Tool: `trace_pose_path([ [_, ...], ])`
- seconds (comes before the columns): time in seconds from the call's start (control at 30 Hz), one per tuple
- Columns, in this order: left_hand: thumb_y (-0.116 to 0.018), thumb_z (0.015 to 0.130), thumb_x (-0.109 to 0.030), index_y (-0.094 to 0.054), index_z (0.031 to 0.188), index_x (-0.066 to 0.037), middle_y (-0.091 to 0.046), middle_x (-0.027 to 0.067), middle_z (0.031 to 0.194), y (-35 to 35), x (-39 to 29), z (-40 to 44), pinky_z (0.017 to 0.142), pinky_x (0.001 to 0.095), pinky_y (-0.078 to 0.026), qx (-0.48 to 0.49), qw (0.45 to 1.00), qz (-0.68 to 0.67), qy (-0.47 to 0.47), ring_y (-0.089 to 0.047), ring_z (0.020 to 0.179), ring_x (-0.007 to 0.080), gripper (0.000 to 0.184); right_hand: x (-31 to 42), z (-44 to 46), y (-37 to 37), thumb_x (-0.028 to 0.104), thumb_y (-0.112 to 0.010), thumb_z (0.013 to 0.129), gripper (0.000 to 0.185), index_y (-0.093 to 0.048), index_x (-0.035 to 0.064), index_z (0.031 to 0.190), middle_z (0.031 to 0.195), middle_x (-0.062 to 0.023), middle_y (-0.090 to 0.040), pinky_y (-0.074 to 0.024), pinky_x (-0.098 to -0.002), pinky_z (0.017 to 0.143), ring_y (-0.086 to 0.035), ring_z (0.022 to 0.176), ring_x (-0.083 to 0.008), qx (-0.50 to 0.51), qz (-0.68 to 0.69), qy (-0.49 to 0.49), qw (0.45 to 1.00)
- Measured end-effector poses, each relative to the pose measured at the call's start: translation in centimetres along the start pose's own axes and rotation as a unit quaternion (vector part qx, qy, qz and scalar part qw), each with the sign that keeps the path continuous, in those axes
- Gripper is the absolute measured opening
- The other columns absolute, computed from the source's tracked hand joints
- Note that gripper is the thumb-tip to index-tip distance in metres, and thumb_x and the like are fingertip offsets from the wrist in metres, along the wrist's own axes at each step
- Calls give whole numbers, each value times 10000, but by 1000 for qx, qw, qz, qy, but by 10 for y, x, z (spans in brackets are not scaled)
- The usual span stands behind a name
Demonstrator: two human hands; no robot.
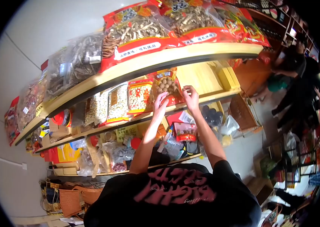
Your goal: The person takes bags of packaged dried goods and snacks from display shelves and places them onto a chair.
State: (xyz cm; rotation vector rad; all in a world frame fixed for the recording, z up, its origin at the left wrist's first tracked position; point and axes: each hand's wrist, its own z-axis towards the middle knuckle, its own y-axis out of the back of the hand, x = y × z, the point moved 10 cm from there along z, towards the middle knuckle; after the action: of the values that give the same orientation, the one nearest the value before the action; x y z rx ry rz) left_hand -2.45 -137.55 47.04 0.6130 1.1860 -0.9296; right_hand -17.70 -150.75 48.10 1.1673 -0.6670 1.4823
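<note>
A red-and-clear bag of round brown dried fruit (pixel 166 85) stands on the middle shelf. My left hand (pixel 160 101) is at its lower left edge, fingers apart, seemingly touching the bag. On the bag's right side my right hand (pixel 190 95) has its fingers curled loosely apart, with nothing visible between them. Just left of the bag is a red bag of pale seeds (pixel 140 97), then another clear bag of pale seeds (pixel 117 102). Bare wood of the middle shelf (pixel 197 77) shows to the right.
Large red bags of dried mushrooms (pixel 139 32) line the upper shelf (pixel 205 51). Below are a red-topped package (pixel 185 132), plastic bags and dark round items (pixel 212 115). Woven baskets (pixel 70 202) stand at lower left. People in dark clothes (pixel 299 64) are at the right.
</note>
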Motion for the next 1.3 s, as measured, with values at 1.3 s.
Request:
trace_pose_path([
  [1.3, -663, 790, -12, -302, 1379, -17, -487, 200, 1315, 2, 24, 22, 1016, 348, -382, -195, 959, 204, -11, -468, 1236, 279, 691, -31, 15, -40, 376, -636, 832, 480, -581, -2, 1122, 790, -155, -666, -510, -360, 652, -654, 696, -272, 140, -72, 43, 987],
])
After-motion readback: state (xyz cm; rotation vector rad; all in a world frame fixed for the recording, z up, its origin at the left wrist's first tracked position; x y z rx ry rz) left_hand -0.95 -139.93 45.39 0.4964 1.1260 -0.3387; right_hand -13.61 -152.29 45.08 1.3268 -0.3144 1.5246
